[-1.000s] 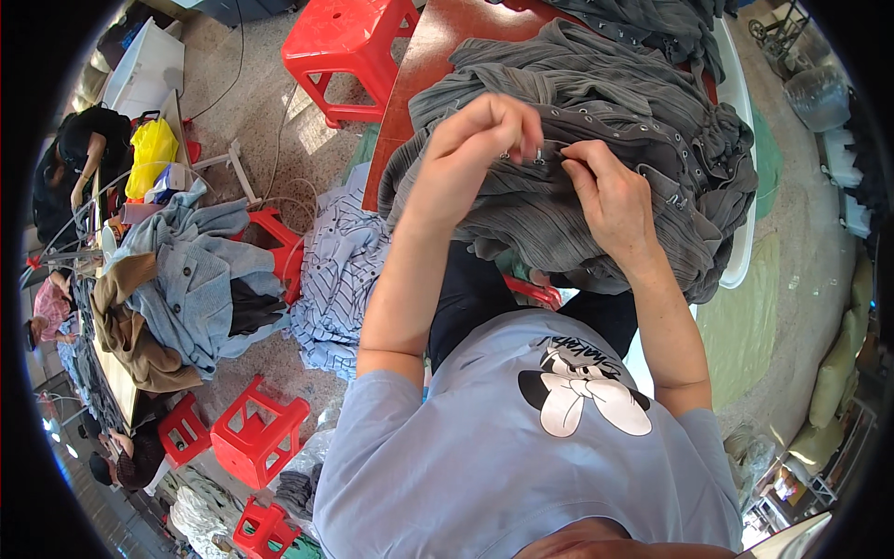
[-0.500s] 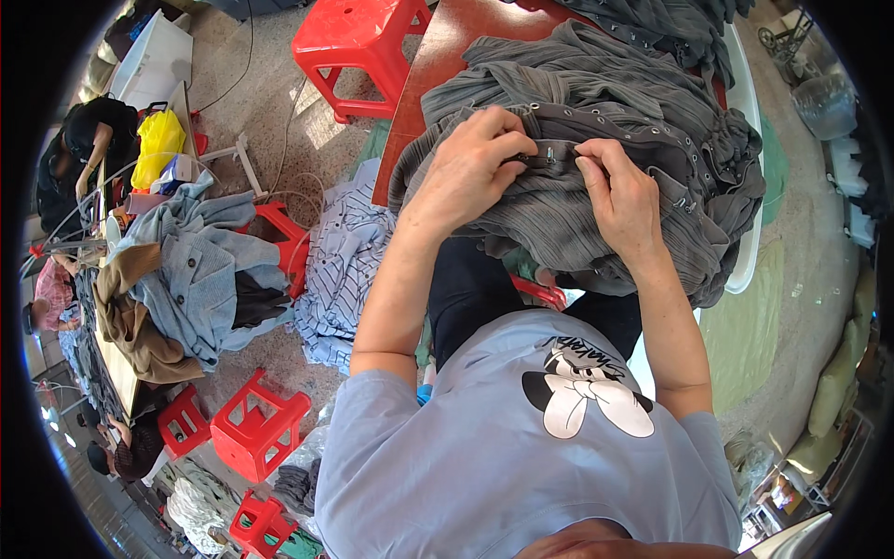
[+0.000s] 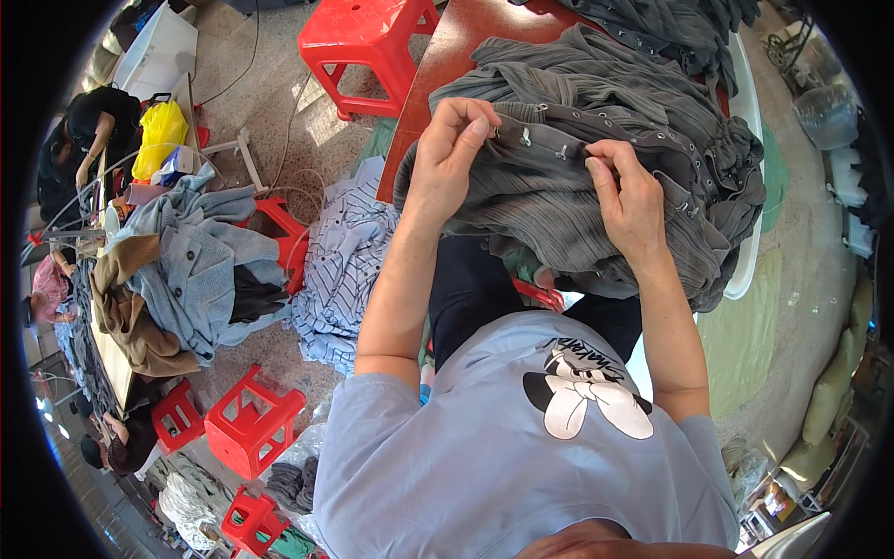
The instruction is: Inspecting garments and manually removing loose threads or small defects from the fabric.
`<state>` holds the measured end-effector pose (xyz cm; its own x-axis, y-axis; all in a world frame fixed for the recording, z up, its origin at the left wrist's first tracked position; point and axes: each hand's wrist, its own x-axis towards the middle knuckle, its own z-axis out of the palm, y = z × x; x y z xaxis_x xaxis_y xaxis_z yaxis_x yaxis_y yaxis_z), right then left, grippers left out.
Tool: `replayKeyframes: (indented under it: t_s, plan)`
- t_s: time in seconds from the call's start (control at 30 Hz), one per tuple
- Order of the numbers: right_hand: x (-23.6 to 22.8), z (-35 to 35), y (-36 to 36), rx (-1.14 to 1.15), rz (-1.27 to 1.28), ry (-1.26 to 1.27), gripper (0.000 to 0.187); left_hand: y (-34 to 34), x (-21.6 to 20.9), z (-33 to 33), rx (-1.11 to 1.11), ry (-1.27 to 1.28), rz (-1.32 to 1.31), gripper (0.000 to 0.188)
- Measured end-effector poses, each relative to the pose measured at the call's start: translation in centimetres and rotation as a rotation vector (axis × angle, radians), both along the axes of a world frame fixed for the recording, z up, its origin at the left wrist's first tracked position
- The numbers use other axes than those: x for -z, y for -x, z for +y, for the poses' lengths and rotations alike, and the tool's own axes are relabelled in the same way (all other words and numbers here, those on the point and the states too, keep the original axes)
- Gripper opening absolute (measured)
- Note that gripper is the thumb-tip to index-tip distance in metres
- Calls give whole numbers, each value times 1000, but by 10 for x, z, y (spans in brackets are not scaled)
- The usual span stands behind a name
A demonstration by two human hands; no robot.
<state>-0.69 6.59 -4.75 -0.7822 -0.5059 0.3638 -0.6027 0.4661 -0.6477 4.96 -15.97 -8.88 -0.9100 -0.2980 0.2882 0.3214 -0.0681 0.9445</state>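
Observation:
A dark grey ribbed garment lies bunched in front of me, over my lap and the edge of a red-brown tabletop. Along its dark band sit small metal hooks, and round metal eyelets line the strip just behind. My left hand pinches the left end of this band between thumb and fingertips. With thumb and forefinger closed on the same band, my right hand is to the right of the hooks. The band is stretched between the two hands.
More grey garments are heaped behind on the red-brown table. A red stool stands at the back left, near striped shirts piled on the floor. Further left, blue-grey coats hang off a table where other people work.
My left hand has moved left along the band, away from the hooks, exposing more of it. The right hand has shifted slightly to the right and still pinches the cloth.

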Motion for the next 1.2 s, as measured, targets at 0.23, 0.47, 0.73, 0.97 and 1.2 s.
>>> replayKeyframes:
  t_s: [0.23,0.47,0.73,0.97,1.2]
  plan:
    - [-17,-11,-9,-72,235,-100,20,-3,-10,0,-100,53,-10,10]
    - [-30,-26,-20,-109,313,-147,19,-10,-12,27,-370,835,-79,22]
    - [-10,-37,-11,-178,347,-268,17,-14,2,25,-324,684,-154,10]
    - [-3,-36,-8,-187,536,-305,20,-23,3,18,-161,196,-221,10]
    - [-14,-39,-18,-216,564,-363,25,-26,1,21,-110,-26,-230,7]
